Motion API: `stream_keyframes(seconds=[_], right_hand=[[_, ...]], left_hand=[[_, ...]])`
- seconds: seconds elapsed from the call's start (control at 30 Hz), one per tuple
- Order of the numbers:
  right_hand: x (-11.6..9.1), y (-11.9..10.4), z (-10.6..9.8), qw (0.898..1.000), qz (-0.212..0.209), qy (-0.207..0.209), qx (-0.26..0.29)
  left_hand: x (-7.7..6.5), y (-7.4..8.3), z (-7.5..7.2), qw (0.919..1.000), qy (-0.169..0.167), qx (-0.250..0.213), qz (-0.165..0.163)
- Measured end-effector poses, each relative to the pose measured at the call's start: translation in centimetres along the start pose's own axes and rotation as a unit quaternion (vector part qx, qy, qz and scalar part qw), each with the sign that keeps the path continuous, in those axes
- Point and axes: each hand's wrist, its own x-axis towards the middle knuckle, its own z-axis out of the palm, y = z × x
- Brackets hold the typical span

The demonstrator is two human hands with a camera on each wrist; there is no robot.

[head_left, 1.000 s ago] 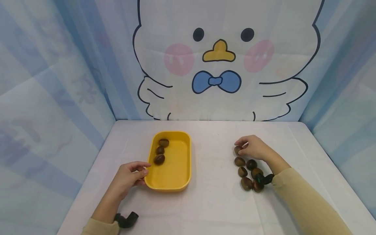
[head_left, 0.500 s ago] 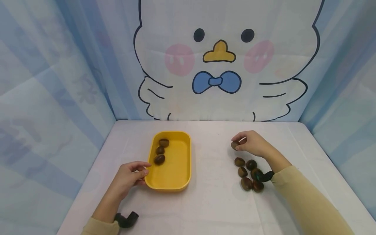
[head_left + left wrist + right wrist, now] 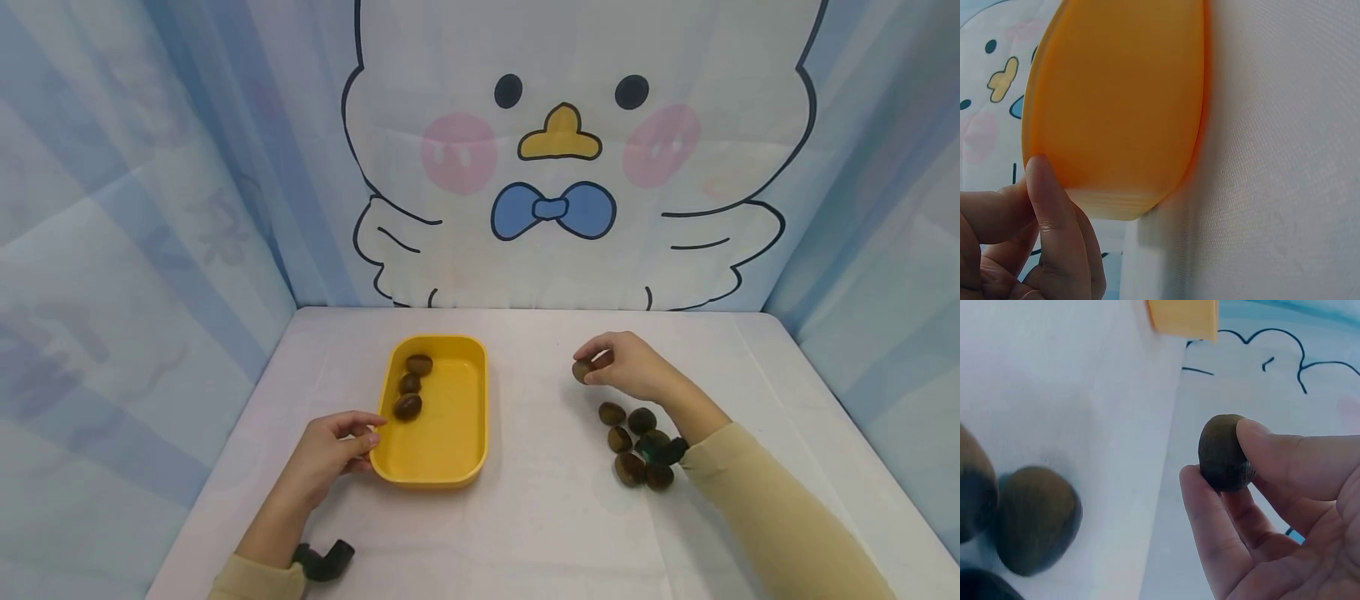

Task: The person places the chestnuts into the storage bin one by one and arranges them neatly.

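Note:
In the head view, my right hand (image 3: 630, 367) pinches a chestnut (image 3: 580, 372) between thumb and fingers. The right wrist view shows that chestnut (image 3: 1222, 453) held up above the table. My left hand (image 3: 333, 454) grips the left rim of a yellow tray (image 3: 450, 442), thumb outside. Its thumb (image 3: 1047, 187) lies at the tray's edge in the left wrist view. A short column of three chestnuts (image 3: 407, 407) lies along the left side inside the tray. Below my right hand, several loose chestnuts (image 3: 628, 469) are clustered on the table.
A pale cloth covers the table (image 3: 540, 517). Printed curtains (image 3: 562, 267) stand behind it and at both sides. Black straps (image 3: 326, 562) are worn on both wrists.
My right hand has lifted the chestnut away from the cluster and moved it left, towards the tray. The left hand and the tray have stayed in place.

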Motion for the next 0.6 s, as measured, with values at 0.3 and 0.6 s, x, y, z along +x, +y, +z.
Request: stream_keyframes(seconds=[0.3,0.6], right_hand=[[0.3,-1.5,1.1,0.999,-0.041,-0.009,0.001],[0.4,-3.4,2.1,0.998,-0.069,-0.013,0.008]], left_hand=[[0.1,-0.1,0.1,1.0,0.003,0.002,0.0],[0.1,-0.1,0.1,1.0,0.005,0.004,-0.002]])
